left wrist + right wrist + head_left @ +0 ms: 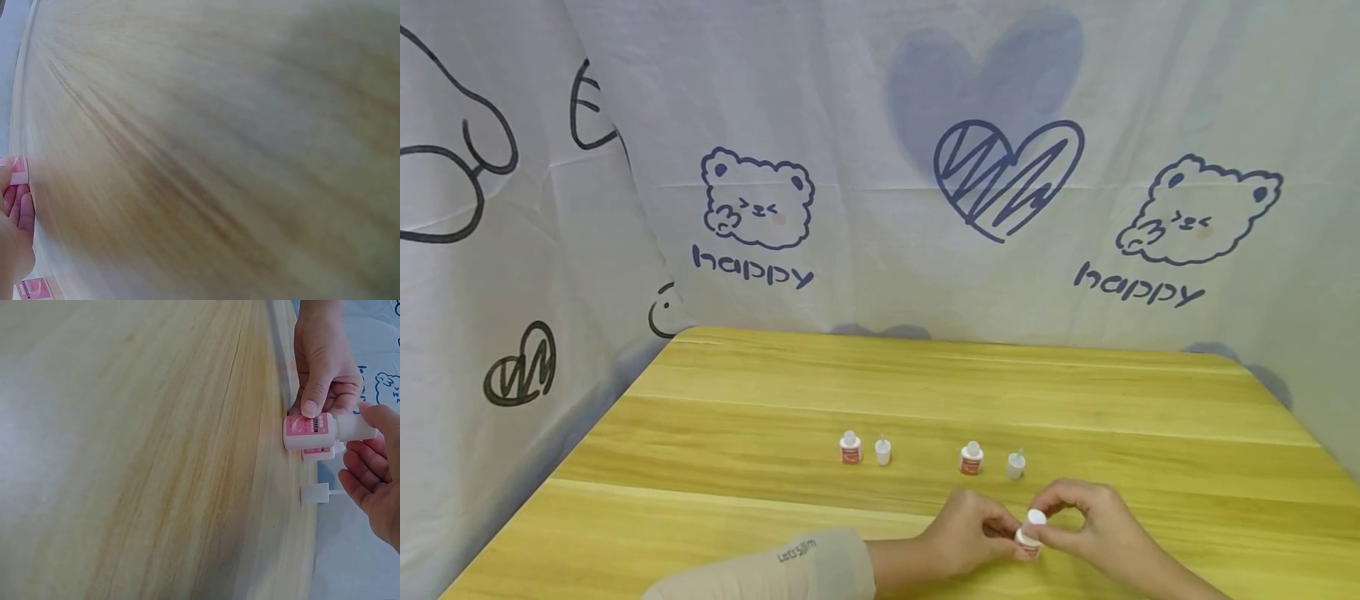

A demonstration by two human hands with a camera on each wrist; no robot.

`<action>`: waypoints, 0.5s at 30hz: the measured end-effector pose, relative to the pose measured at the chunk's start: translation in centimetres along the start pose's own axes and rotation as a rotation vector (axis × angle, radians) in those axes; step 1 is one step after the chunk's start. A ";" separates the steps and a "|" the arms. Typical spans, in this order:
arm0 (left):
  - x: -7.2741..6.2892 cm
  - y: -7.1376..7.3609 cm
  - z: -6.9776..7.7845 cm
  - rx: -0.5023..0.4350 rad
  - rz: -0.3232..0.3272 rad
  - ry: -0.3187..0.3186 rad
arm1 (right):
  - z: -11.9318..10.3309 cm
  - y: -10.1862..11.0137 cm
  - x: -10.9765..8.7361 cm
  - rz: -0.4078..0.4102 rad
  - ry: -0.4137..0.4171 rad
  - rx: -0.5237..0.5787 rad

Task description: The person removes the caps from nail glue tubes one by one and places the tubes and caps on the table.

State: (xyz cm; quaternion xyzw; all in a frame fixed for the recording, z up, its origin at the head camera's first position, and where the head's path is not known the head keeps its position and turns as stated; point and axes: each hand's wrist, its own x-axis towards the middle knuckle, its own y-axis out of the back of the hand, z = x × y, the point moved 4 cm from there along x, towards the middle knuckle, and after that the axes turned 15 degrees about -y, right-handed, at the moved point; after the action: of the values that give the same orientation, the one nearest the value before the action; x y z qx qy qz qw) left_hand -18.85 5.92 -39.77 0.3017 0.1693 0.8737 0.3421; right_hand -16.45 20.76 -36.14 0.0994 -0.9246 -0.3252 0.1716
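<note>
A small white bottle [1028,546] with a pink label stands upright near the table's front right. My left hand [961,533] holds its body, the thumb lying against the label in the right wrist view. With thumb and fingers, my right hand [1093,521] pinches the white cap [355,427] on top. Whether the cap is screwed tight cannot be told. Farther back stand two similar bottles, one left [850,450] and one right [971,460], each with a clear tip. Beside each rests a removed white cap, left [883,452] and right [1016,466], its thin stem pointing up.
The wood-grain table [737,375] has a rounded back edge. White cloth [865,233] with bear and heart drawings hangs behind it and on the left side. A beige sleeve [775,571] covers the left forearm.
</note>
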 end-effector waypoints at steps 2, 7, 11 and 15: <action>0.0 0.0 0.1 -0.005 -0.002 0.004 | 0.1 0.0 0.0 -0.014 0.011 0.003; 0.0 0.1 0.3 -0.003 -0.006 0.009 | 0.2 0.1 0.0 -0.046 0.012 0.000; 0.1 0.1 0.4 0.007 -0.007 0.004 | 0.0 0.2 0.1 -0.066 0.031 0.001; 0.1 0.0 0.3 0.004 -0.017 0.007 | -0.2 0.3 0.0 -0.085 0.047 0.000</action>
State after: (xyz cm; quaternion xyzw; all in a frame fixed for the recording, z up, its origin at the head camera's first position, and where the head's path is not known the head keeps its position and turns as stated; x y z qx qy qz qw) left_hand -18.73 5.97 -39.51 0.2980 0.1749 0.8714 0.3482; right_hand -16.43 20.84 -35.78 0.1461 -0.9153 -0.3297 0.1793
